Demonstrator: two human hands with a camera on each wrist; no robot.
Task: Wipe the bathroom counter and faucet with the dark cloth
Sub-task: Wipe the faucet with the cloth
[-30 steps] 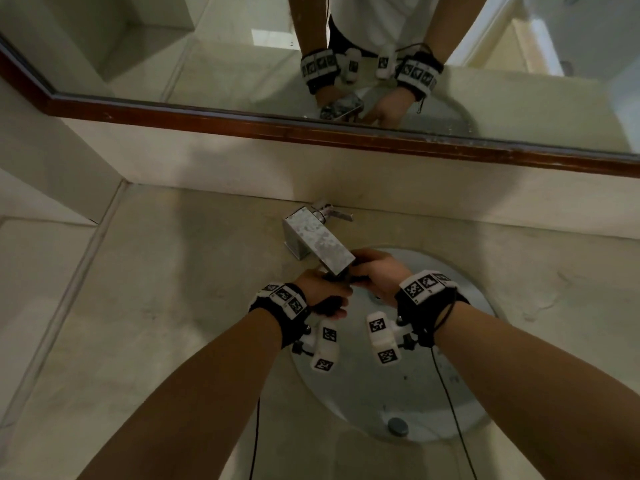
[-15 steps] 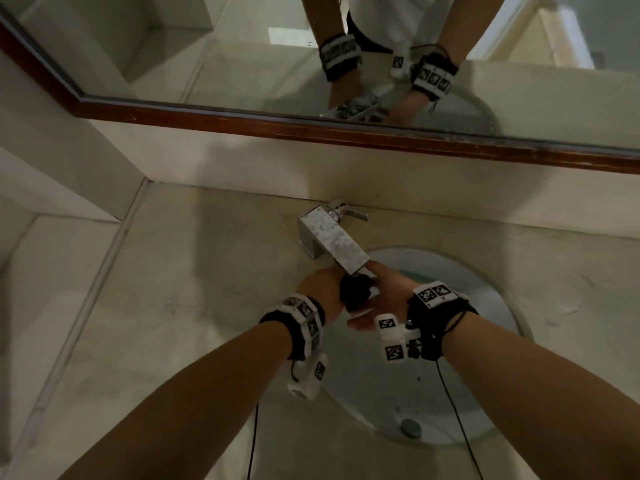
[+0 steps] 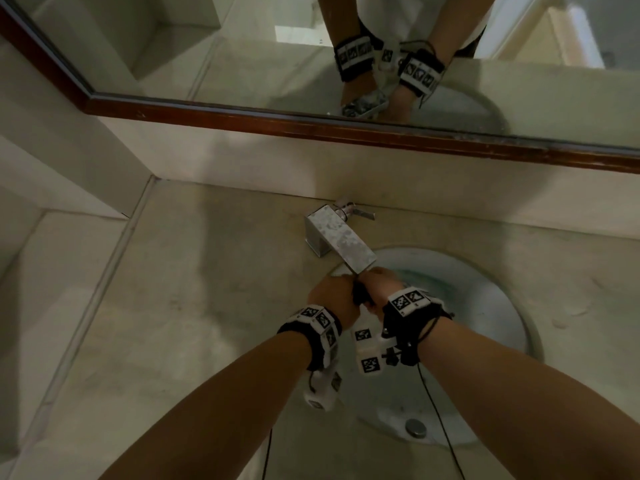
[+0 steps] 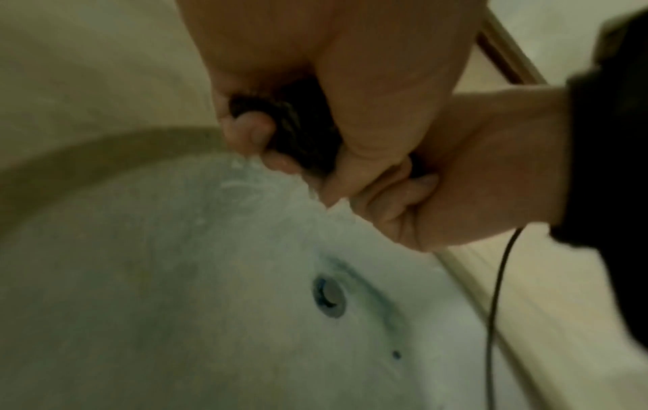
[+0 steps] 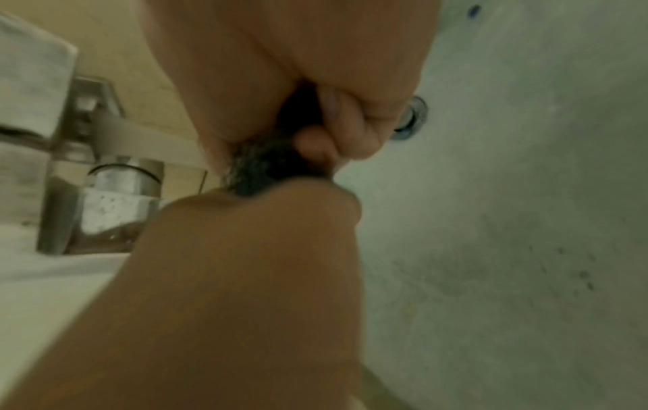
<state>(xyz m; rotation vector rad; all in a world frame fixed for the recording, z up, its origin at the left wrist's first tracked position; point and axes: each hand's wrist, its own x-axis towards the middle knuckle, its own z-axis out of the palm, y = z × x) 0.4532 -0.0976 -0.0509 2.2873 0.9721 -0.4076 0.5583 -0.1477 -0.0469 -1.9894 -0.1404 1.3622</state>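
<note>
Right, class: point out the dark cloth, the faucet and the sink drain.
dark cloth (image 4: 298, 133): left wrist view, bunched middle between the fingers.
faucet (image 3: 341, 242): head view, top of the spout.
sink drain (image 4: 329, 295): left wrist view, metal plug.

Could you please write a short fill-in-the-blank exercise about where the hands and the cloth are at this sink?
1. Both the left hand and the right hand grip the dark ____.
2. The hands are held just below the tip of the metal ____, over the basin.
3. The round drain sits at the bottom of the ____.
4. The wood-framed ____ above the counter reflects both wrists.

Missing words: cloth; faucet; basin; mirror
</note>
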